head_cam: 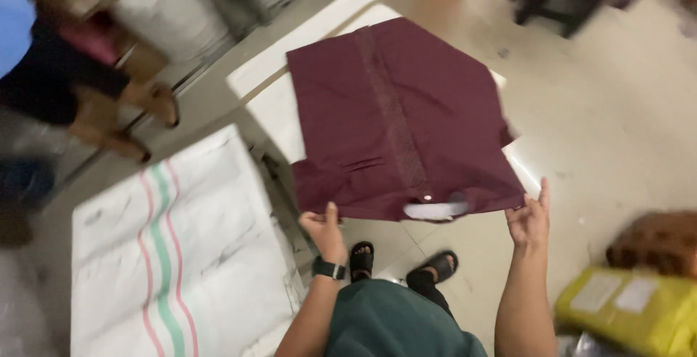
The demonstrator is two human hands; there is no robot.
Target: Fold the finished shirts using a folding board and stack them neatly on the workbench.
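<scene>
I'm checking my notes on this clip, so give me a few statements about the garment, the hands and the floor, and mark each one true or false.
1. Both hands hold the maroon garment by its near edge. True: left hand and right hand grip it.
2. The watch is on the right wrist. False: it is on the left wrist.
3. The striped sack lies on the floor left of the person. True.
4. The garment is bright green. False: it is maroon.
5. The person is barefoot. False: black sandals show.
</scene>
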